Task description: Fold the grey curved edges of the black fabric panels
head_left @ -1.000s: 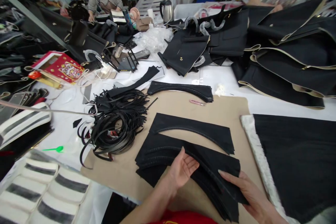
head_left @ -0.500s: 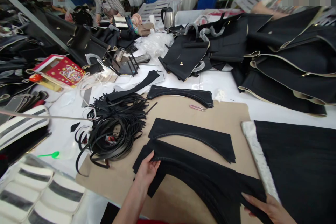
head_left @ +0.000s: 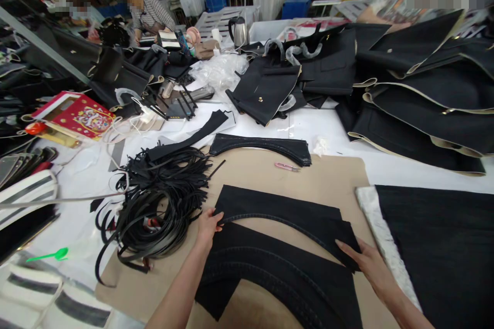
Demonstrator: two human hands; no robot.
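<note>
My left hand (head_left: 210, 225) pinches the left end of a black curved panel (head_left: 285, 209), which looks like leather or fabric. On the panel's right end my right hand (head_left: 358, 257) is closed, thumb on top. A second edge at the right shows that this panel overlaps another black piece beneath it. Closer to me, more black curved panels (head_left: 266, 252) lie in an uneven stack with ridged inner edges. Beyond my hands rests a neat bundle of similar curved pieces (head_left: 262, 145), with small pink thread snips (head_left: 286, 166) in front of it.
A brown board (head_left: 332, 169) covers the white table. Coiled black strips (head_left: 154, 216) lie left, near a green spoon (head_left: 57, 254). At right is black material (head_left: 443, 247) with a white edge. Black bag pieces (head_left: 417, 108) pile up behind; a kettle (head_left: 239, 33) and several people are farther back.
Both hands have moved away from me, from the near stack to the farther panel, carrying a curved panel onto it. The view has shifted slightly.
</note>
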